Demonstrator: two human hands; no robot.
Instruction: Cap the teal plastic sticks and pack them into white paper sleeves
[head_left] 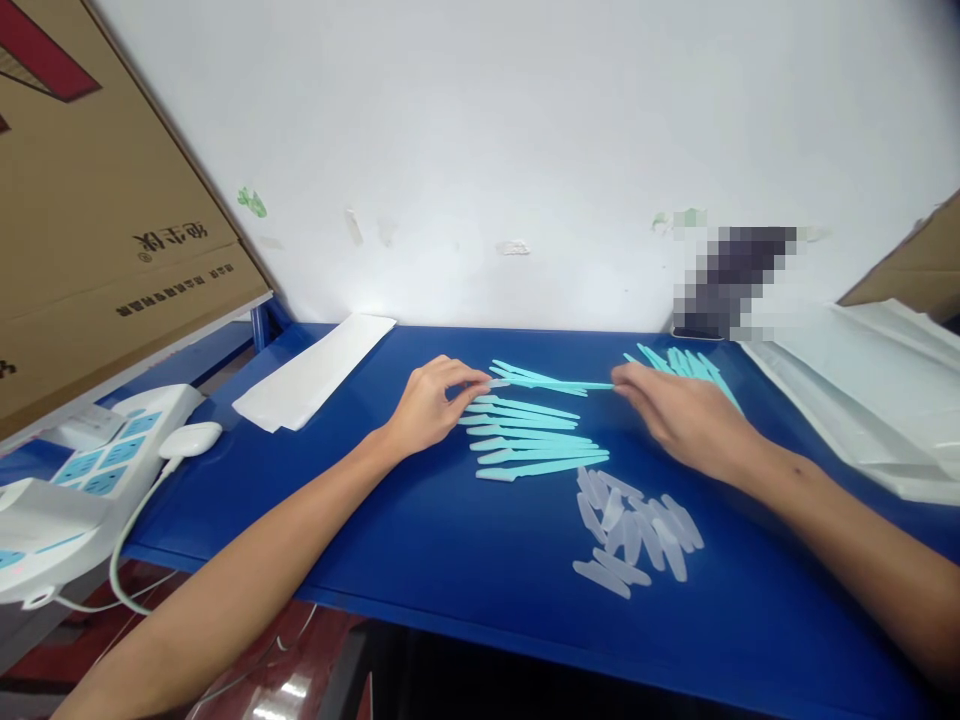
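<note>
My left hand [429,408] pinches a clear blade cap [499,383] at the left end of a teal eyebrow razor [600,386]. The fingers of my right hand [686,415] are closed on the handle end of that razor, which lies level between both hands. I cannot tell how far the cap covers the blade. Just behind it, another teal razor [514,369] crosses it at a slant. Several teal razors [536,441] lie in a row in front, blade ends left, seemingly capped. Loose translucent caps [634,535] are heaped nearer me.
More teal razors [679,360] lie behind my right hand. A white folded sheet [315,375] rests on the blue table [420,560] at left, with a power strip [112,450] beyond the edge. White plastic bags [862,390] lie right. Cardboard [112,200] stands left.
</note>
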